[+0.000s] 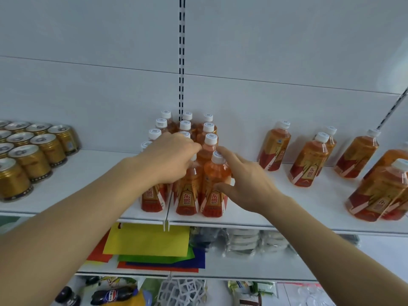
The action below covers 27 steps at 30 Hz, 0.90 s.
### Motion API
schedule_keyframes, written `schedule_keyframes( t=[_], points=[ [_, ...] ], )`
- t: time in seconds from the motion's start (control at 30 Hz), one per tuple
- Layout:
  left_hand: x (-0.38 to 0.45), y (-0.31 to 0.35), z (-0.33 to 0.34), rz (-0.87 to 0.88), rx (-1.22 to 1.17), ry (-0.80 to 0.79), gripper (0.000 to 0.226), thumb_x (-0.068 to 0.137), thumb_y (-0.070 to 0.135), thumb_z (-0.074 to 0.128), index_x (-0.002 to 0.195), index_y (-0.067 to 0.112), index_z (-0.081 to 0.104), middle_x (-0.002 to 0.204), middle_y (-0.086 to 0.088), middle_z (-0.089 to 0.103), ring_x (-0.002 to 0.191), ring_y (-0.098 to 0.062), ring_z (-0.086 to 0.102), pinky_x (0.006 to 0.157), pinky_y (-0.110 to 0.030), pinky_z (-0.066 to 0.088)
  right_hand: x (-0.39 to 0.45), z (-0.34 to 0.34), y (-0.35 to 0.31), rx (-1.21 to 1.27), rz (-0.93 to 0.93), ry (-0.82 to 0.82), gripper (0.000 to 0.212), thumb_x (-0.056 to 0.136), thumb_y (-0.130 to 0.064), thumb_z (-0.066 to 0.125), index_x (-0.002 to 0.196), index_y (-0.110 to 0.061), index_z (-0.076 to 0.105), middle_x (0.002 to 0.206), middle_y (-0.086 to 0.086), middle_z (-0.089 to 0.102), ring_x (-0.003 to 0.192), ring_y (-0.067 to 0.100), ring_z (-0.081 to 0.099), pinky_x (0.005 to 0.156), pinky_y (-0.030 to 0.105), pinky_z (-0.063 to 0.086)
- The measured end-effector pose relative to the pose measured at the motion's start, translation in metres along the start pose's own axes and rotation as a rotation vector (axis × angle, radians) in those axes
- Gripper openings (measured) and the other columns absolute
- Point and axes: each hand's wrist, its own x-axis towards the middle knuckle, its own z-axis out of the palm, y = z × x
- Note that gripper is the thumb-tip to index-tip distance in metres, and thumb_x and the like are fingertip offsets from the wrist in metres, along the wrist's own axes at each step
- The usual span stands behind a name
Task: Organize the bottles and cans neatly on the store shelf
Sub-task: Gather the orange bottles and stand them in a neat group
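- Your left hand sits on top of the packed bottle block at mid-shelf, fingers curled down over the front-left and front-middle bottles. Grip looks closed round a bottle neck there, but the hand hides the contact, so can't tell which one.
- Your right hand is at the block's right side. Grip is wide open: index finger stretched up by the white cap of the front-right bottle, thumb against its body lower down, other fingers spread. Nothing clamped.
- Block stands upright in three columns running back to the shelf's rear panel, caps white, red-and-gold labels facing you. Front row sits just behind the shelf edge, straddling the seam between two shelf boards.
- Loose bottles stand scattered to the right, apart from the block and unevenly spaced; two pairs are touching or overlapping in view.
- Gold cans are grouped in rows at the far left of the same shelf, well apart from the block.
- Lower shelf holds coloured sheets stacked flat and clear-wrapped packs beside them. Bottom level is blurred; a dark soda bottle lies on its side.
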Motion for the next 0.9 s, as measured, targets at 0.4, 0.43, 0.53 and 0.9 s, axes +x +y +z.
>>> schedule_keyframes(
  t=[0.4,0.43,0.53,0.9],
  points=[
    [-0.002,-0.025,0.009,0.027,-0.062,0.005,0.02,0.101,0.03,0.063,0.119,0.022,0.064,0.109,0.004,0.063,0.109,-0.021,0.053,0.092,-0.046,0.048,0.007,0.027,-0.007,0.035,-0.045,0.071,0.089,0.097,-0.032,0.074,0.166,-0.026,0.019,0.144,0.003,0.051,0.094,0.032,0.064,0.074,0.042,0.05],
    [-0.003,-0.025,0.01,0.027,-0.071,0.003,0.027,0.102,0.032,0.061,0.127,0.022,0.063,0.116,0.004,0.064,0.114,-0.021,0.053,0.095,-0.045,0.048,0.007,0.028,-0.007,0.028,-0.05,0.068,0.089,0.098,-0.033,0.073,0.167,-0.026,0.017,0.145,0.003,0.05,0.094,0.032,0.064,0.073,0.04,0.048],
    [-0.009,-0.023,0.012,0.03,-0.038,0.02,0.055,0.103,0.053,0.05,0.149,0.023,0.052,0.141,0.003,0.059,0.129,-0.021,0.05,0.107,-0.044,0.045,0.006,0.029,-0.006,-0.035,-0.05,0.05,0.097,0.096,-0.04,0.074,0.167,-0.029,0.01,0.148,0.001,0.047,0.098,0.029,0.063,0.071,0.036,0.046],
    [-0.017,-0.021,0.025,0.055,0.202,0.099,0.102,0.078,0.071,0.076,0.157,0.018,0.037,0.148,0.002,0.052,0.132,-0.023,0.051,0.112,-0.041,0.042,0.008,0.03,-0.004,-0.204,-0.059,0.071,0.121,0.076,-0.052,0.089,0.166,-0.029,0.01,0.162,0.0,0.038,0.144,0.029,0.04,0.113,0.048,0.044]
  ],
)
